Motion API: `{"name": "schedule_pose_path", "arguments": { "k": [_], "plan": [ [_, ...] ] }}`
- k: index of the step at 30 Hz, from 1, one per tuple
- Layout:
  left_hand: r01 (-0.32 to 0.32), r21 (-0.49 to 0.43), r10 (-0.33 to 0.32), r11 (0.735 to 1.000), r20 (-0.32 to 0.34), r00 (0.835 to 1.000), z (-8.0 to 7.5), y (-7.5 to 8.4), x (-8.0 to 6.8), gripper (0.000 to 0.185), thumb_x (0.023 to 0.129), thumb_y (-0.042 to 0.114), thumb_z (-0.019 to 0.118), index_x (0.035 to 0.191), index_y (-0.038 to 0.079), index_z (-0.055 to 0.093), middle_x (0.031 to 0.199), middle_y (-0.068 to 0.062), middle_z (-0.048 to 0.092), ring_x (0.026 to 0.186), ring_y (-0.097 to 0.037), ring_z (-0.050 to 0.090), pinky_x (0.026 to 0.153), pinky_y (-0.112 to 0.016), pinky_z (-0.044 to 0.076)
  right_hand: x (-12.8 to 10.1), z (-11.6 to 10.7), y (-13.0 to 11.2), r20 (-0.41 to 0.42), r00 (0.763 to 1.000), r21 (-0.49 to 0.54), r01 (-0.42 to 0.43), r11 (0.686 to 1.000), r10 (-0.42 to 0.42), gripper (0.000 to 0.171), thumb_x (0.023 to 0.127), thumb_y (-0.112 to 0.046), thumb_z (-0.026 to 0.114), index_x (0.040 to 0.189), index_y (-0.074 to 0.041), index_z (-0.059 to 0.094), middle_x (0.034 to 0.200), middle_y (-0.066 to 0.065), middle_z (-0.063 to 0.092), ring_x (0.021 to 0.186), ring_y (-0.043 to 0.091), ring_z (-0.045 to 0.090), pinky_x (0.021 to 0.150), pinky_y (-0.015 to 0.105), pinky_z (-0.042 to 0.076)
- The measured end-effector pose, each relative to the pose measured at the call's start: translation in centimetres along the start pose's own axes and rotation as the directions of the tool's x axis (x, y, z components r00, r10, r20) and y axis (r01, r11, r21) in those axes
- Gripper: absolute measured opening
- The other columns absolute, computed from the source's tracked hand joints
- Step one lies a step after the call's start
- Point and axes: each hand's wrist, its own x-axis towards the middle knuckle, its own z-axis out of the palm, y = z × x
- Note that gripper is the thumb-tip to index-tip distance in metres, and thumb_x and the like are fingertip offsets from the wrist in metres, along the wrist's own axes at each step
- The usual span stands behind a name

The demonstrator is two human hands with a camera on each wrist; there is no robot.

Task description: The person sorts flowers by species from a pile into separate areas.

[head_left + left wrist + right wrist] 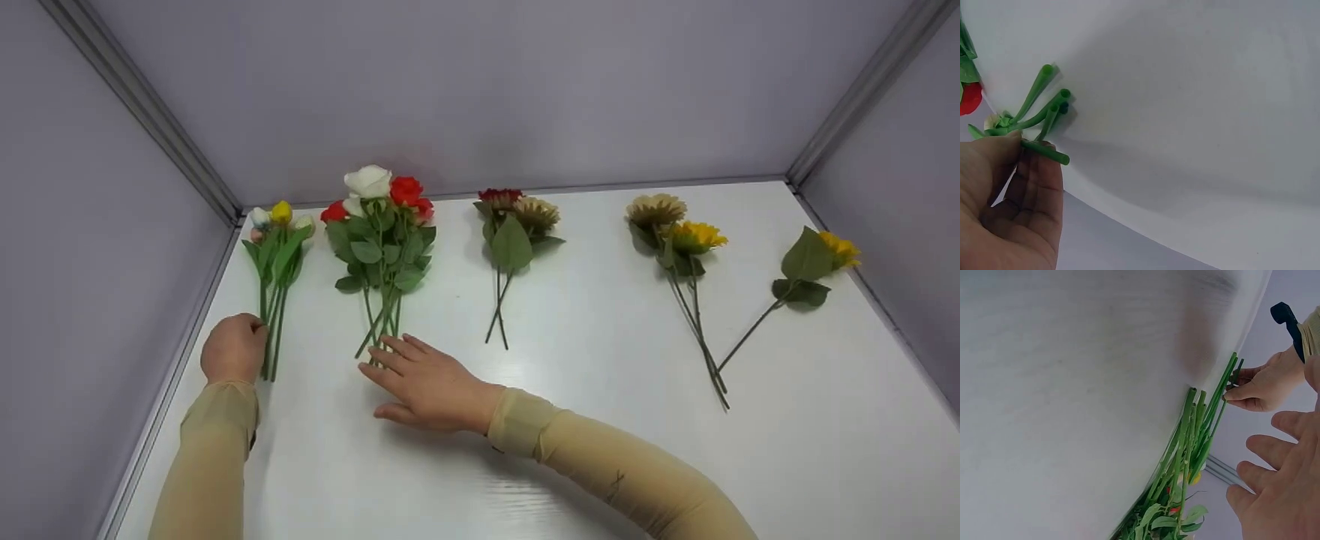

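My left hand (234, 349) is at the lower stems of a small bunch of tulips (279, 247) on the left of the white table. In the left wrist view, thumb and fingers pinch one green tulip stem (1053, 154), while the other stem ends (1044, 76) fan out beside it. My right hand (436, 386) spreads its fingers over the stem ends of the roses (386, 240), a bunch of red and white blooms. The right wrist view has these rose stems (1185, 427) beyond the straight fingers, apart from the palm.
Right of the roses lie a dark red and a beige flower (511, 240) with crossed stems. Farther right are a beige and a yellow flower (694, 238), then a single yellow flower (840, 250) slanting outward. Grey walls (495, 90) enclose the table (585, 337) at the back and sides.
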Motion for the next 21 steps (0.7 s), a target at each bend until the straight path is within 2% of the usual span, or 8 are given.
{"name": "schedule_pose_path", "arguments": {
  "k": [11,14,16,18,21],
  "plan": [
    [0.037,-0.03,-0.038,0.999,-0.031,0.999,0.1,0.1,0.0,0.027,0.102,0.009,0.056,0.117,-0.012,0.067,0.11,-0.031,0.067,0.094,-0.045,0.066,0.079,-0.056,0.053,-0.3,0.3,0.5,-0.02,1.0,0.008,-0.006,1.0,0.006,0.069,0.108,-0.059,0.028,0.163,-0.018,0.028,0.166,0.007,0.029,0.156,0.027,0.014,0.126,0.039,0.01],
    [0.058,-0.037,-0.06,0.998,-0.054,0.997,0.1,0.5,-0.1,0.033,0.103,0.013,0.056,0.124,-0.011,0.064,0.114,-0.032,0.064,0.097,-0.046,0.064,0.08,-0.057,0.053,-0.5,0.3,0.9,-0.019,1.0,0.013,-0.018,1.0,0.019,0.068,0.108,-0.058,0.03,0.163,-0.018,0.029,0.166,0.007,0.029,0.156,0.028,0.015,0.126,0.04,0.009],
    [0.065,-0.043,-0.069,0.997,-0.085,0.994,0.1,1.0,-0.1,0.038,0.104,0.016,0.057,0.132,-0.01,0.061,0.123,-0.034,0.058,0.105,-0.049,0.061,0.084,-0.06,0.052,-0.8,0.3,1.5,-0.023,0.999,0.013,-0.035,0.999,0.035,0.068,0.108,-0.058,0.032,0.163,-0.018,0.03,0.166,0.008,0.03,0.155,0.029,0.017,0.126,0.04,0.01],
    [0.053,-0.056,-0.059,0.997,-0.125,0.99,0.1,1.7,0.0,0.045,0.104,0.019,0.059,0.139,-0.009,0.055,0.132,-0.035,0.051,0.117,-0.052,0.053,0.09,-0.063,0.049,-1.3,0.3,2.5,-0.029,0.998,0.016,-0.059,0.998,0.059,0.067,0.108,-0.057,0.033,0.162,-0.018,0.032,0.165,0.008,0.031,0.155,0.03,0.019,0.125,0.041,0.011],
    [-0.031,-0.073,0.016,0.997,-0.201,0.979,0.5,3.3,0.2,0.053,0.102,0.02,0.063,0.147,-0.006,0.048,0.144,-0.034,0.042,0.13,-0.054,0.041,0.1,-0.065,0.042,-2.3,0.0,4.4,-0.05,0.992,0.035,-0.114,0.993,0.116,0.063,0.109,-0.054,0.035,0.159,-0.016,0.038,0.162,0.009,0.038,0.152,0.031,0.026,0.124,0.044,0.017]
  ]
}}
